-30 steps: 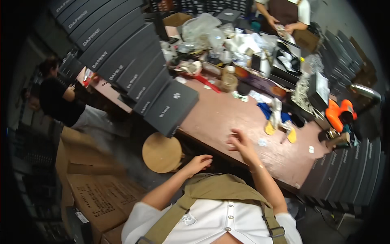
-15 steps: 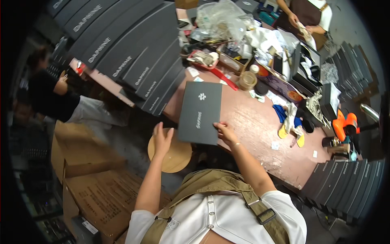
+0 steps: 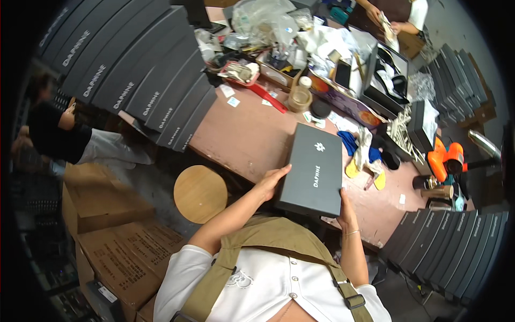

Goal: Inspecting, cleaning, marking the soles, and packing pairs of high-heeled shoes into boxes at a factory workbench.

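A dark grey lidded shoebox is held between my two hands over the front edge of the pinkish worktable. My left hand grips its left side, the thumb along the lid's edge. At the lower right corner my right hand presses against the opposite side, with some fingers hidden under the box. Just beyond the box lie white and blue gloves with yellow tips. A glass jar stands behind it, next to a dark round lid.
Tall stacks of grey shoeboxes rise at the left, with more boxes at the right. A round wooden stool and an open carton are on the left. An orange heat gun lies right. Two people work nearby.
The shoebox has moved right and toward me. My left hand, apart from it before, now grips its left side. My right hand has shifted right with the box.
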Tool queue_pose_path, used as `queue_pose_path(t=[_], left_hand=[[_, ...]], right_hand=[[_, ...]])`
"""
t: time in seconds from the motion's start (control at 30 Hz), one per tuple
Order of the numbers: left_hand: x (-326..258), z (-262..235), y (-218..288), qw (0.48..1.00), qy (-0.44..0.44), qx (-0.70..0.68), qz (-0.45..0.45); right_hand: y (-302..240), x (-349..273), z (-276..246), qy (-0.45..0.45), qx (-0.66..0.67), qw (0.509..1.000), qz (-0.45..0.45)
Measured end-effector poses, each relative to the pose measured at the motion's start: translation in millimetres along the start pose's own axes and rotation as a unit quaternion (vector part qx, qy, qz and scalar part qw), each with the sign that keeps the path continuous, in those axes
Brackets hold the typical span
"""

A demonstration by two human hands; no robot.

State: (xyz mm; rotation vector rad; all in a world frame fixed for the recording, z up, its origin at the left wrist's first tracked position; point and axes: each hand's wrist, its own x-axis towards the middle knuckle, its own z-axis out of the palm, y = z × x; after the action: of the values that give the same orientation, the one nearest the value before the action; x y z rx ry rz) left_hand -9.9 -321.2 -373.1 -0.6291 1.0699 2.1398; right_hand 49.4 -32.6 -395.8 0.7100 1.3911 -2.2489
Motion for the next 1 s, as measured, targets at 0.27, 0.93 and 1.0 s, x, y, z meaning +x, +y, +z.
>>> queue_pose_path(t=[0.27, 0.93, 1.0], left_hand=[[-36.7, -63.7, 67.5, 0.949, -0.052, 0.221, 0.219], [101.5, 22.1, -9.0, 0.395, -0.181, 0.806, 0.402], [101.8, 24.0, -14.9, 0.372, -0.173, 0.839, 0.357]], right_hand=[[22.1, -23.5, 176.8, -0.171, -0.318, 0.93, -0.065], [55.8, -6.5, 108.1, 0.094, -0.664, 0.724, -0.163], [37.6, -15.0, 105.5, 0.172, -0.624, 0.742, -0.176]])
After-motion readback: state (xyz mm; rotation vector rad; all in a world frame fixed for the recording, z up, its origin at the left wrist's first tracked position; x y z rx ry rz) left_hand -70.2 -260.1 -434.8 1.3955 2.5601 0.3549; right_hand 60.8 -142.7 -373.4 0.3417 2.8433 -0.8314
